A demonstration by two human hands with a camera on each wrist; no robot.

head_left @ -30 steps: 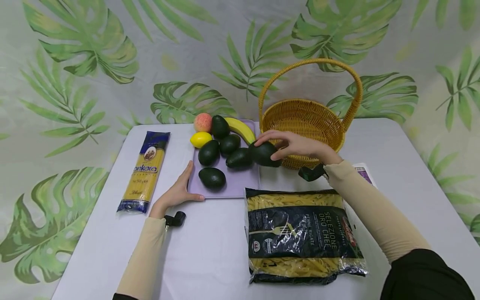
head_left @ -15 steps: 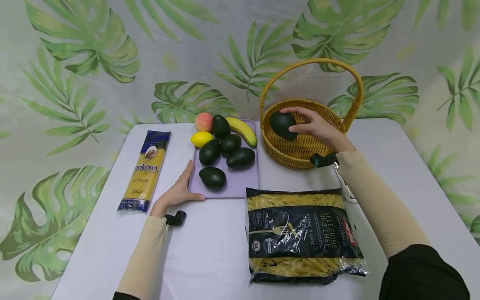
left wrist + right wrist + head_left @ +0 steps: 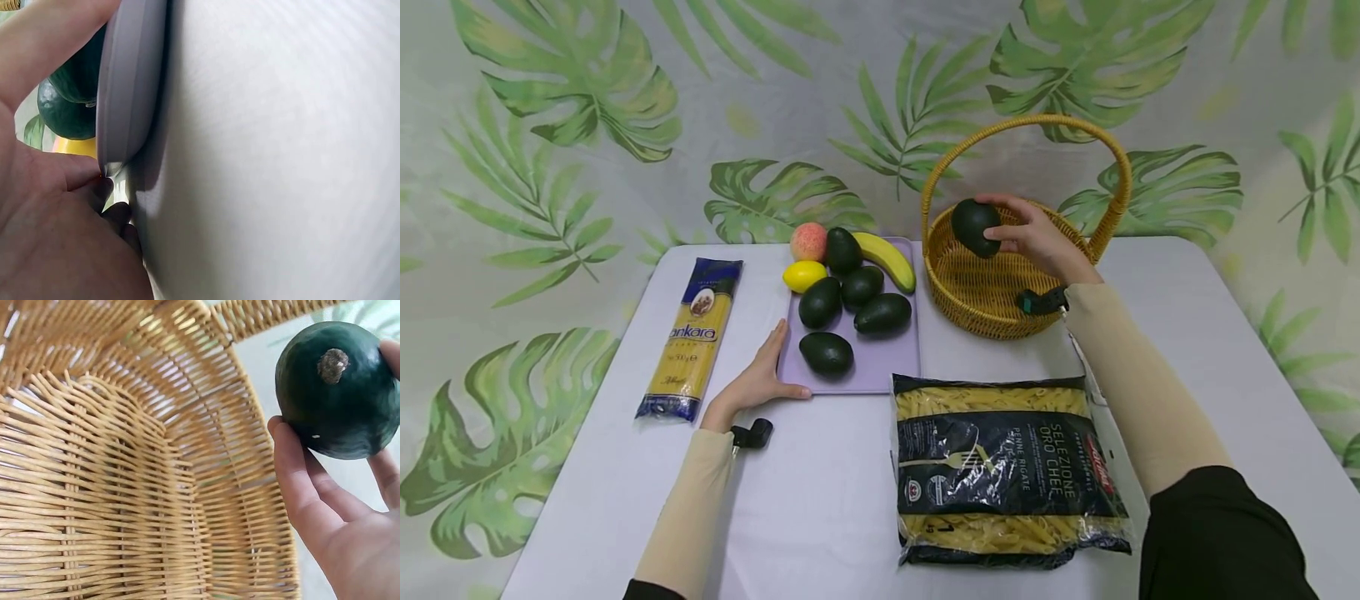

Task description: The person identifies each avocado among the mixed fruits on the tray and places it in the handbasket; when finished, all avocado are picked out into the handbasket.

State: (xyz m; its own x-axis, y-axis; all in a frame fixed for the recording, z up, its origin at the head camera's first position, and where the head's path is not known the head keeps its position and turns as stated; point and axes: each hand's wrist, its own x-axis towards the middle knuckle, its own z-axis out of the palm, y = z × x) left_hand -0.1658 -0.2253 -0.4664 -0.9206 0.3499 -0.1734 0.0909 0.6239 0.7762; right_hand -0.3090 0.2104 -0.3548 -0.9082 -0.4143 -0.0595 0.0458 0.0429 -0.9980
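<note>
My right hand (image 3: 1033,240) holds a dark green avocado (image 3: 976,227) between thumb and fingers, over the wicker basket (image 3: 970,308). The right wrist view shows the avocado's (image 3: 340,406) brown stem end and the basket's woven inside (image 3: 125,500) beside it. My left hand (image 3: 758,377) rests against the near left corner of the lilac tray (image 3: 887,367), thumb along the front edge and fingers along the left side. On the tray lie several more avocados (image 3: 826,354) and a banana (image 3: 887,261). A yellow lemon (image 3: 804,276) and a peach (image 3: 808,242) sit at its far left.
A spaghetti pack (image 3: 692,342) lies left of the tray. In front of the basket is a large bag of penne (image 3: 1000,471). The basket's tall handle (image 3: 1037,121) arches above my right hand. A leaf-patterned cloth (image 3: 760,108) hangs behind the table.
My right hand has carried the avocado from the tray's right side to above the basket, then slightly farther back. My left hand stays at the tray corner.
</note>
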